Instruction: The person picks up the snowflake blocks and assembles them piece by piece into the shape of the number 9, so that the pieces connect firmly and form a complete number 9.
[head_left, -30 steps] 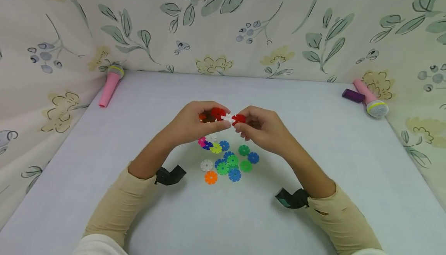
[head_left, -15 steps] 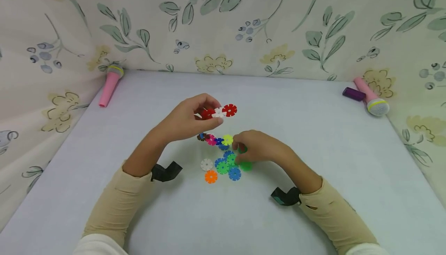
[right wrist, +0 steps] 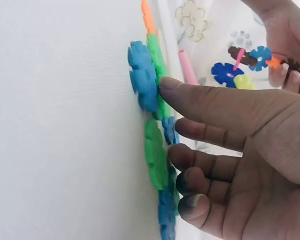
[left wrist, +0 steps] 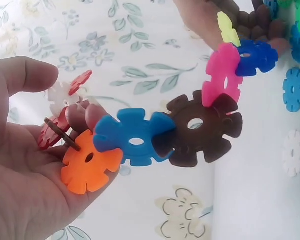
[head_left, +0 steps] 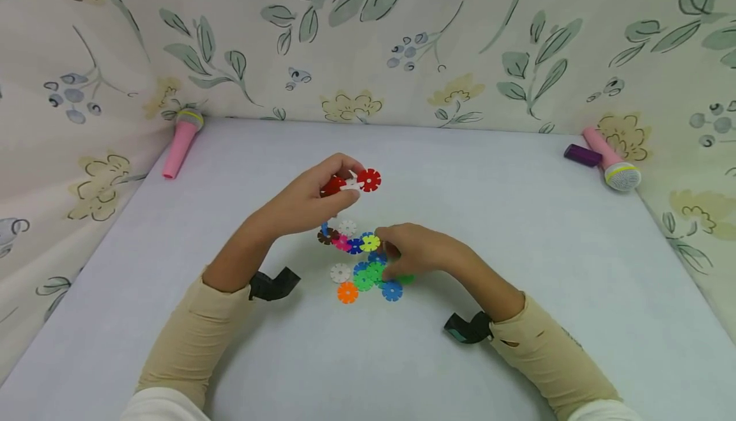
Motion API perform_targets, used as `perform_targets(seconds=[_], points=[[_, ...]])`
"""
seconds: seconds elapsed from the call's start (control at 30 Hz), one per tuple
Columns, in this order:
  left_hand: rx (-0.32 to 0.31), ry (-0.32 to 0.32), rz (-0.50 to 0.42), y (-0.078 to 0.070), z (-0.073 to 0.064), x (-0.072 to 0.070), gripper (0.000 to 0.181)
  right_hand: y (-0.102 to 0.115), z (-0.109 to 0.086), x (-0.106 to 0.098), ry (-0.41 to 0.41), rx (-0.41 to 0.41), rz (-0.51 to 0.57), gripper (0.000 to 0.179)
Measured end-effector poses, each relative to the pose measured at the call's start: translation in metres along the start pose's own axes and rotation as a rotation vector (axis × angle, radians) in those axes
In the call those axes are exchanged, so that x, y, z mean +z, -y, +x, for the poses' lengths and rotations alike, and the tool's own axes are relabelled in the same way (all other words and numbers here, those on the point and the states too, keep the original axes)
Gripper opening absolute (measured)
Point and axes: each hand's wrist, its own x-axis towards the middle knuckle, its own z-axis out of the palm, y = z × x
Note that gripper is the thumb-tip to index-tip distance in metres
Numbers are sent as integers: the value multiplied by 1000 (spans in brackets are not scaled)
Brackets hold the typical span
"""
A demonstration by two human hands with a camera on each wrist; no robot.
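My left hand (head_left: 310,196) holds a chain of interlocked, notched flower discs (left wrist: 202,132) above the table. At its upper end stick out a red disc (head_left: 369,180) and a white one; the rest hangs down through orange, blue, brown, pink, dark blue and yellow (head_left: 369,242). My right hand (head_left: 425,248) reaches over the loose discs with its fingers apart, thumb tip right at the edge of a green disc (right wrist: 159,70) beside a blue disc (right wrist: 142,75). Nothing shows between its thumb and fingers. From the head view, this hand hides part of the pile.
Loose orange (head_left: 347,292), white (head_left: 340,273) and blue (head_left: 392,290) discs lie at the pile's near side. A pink toy microphone (head_left: 183,143) lies at the back left, another (head_left: 612,162) at the back right beside a purple block (head_left: 583,155). Floral cloth (head_left: 368,44) hangs behind.
My right hand has let go of the red disc at the chain's end and come down to the pile. My left hand has shifted slightly left with the chain, whose lower part now shows.
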Motion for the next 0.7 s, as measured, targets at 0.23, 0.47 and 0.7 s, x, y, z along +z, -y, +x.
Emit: perform_targets(seconds=[0.23,0.47,0.7], points=[[38,-22,-40,2,0,0,43,0,3,6,2,-4,42,26],[54,-53,-59,0,-1,-2,42,2,7,15,-25,5,86,35],[77,-62,-48,-1,-2,-4,40,-1,5,5,-36,-89,180,12]])
